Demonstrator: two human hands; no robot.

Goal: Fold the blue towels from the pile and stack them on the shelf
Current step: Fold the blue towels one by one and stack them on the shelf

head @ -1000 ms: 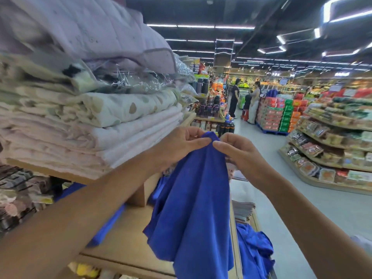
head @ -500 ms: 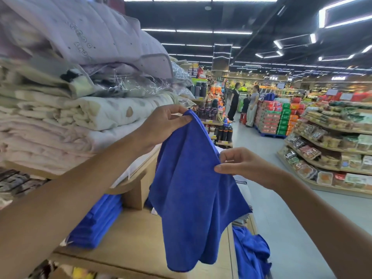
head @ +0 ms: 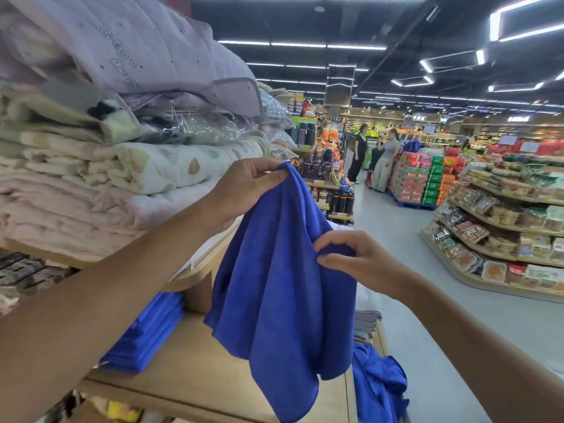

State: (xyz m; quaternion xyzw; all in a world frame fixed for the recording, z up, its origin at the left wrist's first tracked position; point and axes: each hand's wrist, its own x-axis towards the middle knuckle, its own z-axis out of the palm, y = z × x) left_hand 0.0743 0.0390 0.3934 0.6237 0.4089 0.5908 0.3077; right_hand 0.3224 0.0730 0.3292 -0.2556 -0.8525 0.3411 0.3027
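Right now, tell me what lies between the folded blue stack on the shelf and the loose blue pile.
Head view: bare shelf board, and in front of it the blue towel held by left hand and right hand.

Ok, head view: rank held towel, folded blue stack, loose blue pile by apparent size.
1. held towel, though nearest the camera.
2-3. folded blue stack and loose blue pile look alike; both partly hidden.

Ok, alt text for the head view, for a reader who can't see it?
A person holds up an unfolded blue towel, the left hand pinching its top corner and the right hand pinching an edge lower down. Behind it, folded blue towels sit on the wooden shelf.
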